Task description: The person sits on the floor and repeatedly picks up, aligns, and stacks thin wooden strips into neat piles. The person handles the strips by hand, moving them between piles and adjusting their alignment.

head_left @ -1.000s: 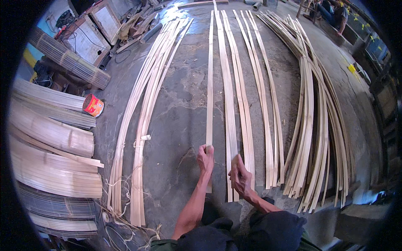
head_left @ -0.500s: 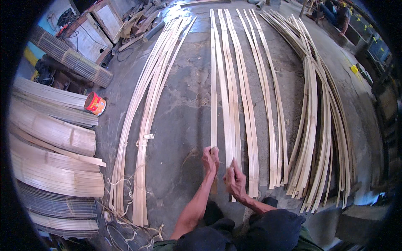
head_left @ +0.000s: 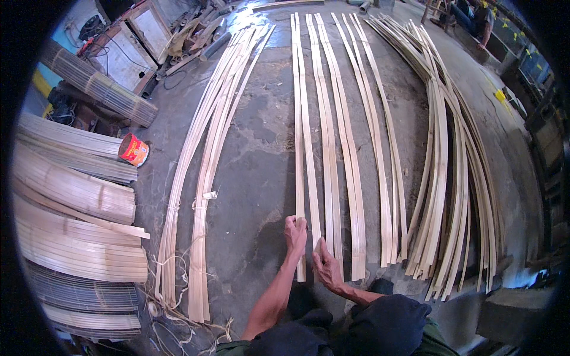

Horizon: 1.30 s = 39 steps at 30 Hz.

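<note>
Long pale bamboo strips lie lengthwise on the floor ahead of me. My left hand (head_left: 295,234) is closed round the near part of the leftmost strip in the middle group (head_left: 298,160), whose end sticks out below my fist. Just right of it, my right hand (head_left: 328,267) pinches the near end of a second bamboo strip (head_left: 311,190). These two strips run close side by side, nearly touching toward the far end. Beside my right hand lie more strips (head_left: 332,196), with further pairs (head_left: 356,231) to the right.
Two tied strip bundles (head_left: 200,261) lie at left, with loose ties (head_left: 178,279) near their ends. A large loose heap of strips (head_left: 439,178) spreads at right. Slatted bamboo stacks (head_left: 77,249) and a red tub (head_left: 134,150) stand far left. Another person (head_left: 472,24) sits at the back right.
My right hand has drawn its strip left, away from the strips on its right and up beside the left-hand one. The left hand has slid slightly nearer me.
</note>
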Each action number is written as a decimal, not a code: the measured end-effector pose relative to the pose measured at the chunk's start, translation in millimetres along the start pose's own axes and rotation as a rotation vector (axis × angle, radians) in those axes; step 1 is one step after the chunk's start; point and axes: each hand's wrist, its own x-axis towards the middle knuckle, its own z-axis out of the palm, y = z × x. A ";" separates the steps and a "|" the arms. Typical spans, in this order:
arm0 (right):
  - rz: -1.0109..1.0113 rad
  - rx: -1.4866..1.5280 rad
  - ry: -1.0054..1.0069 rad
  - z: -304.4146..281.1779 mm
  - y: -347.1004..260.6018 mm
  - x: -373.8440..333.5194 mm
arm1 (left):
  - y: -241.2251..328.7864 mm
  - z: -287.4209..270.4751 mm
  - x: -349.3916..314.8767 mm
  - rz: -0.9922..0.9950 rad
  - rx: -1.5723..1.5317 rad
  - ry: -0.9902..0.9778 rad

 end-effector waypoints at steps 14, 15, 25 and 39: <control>0.075 -0.035 -0.224 -2.8 -21.3 -9.0 | 1.3 -27.9 -14.6 -0.055 -0.121 -0.120; 0.048 -0.064 -0.244 -6.0 -17.6 -7.0 | -0.3 -27.2 -8.7 -0.087 -0.162 -0.154; -0.185 -0.736 0.363 -157.0 16.7 33.3 | -0.5 -43.0 -0.7 0.159 0.276 0.012; -0.108 -0.650 0.413 -198.9 28.4 23.0 | 33.1 92.5 -79.3 0.877 0.762 -0.460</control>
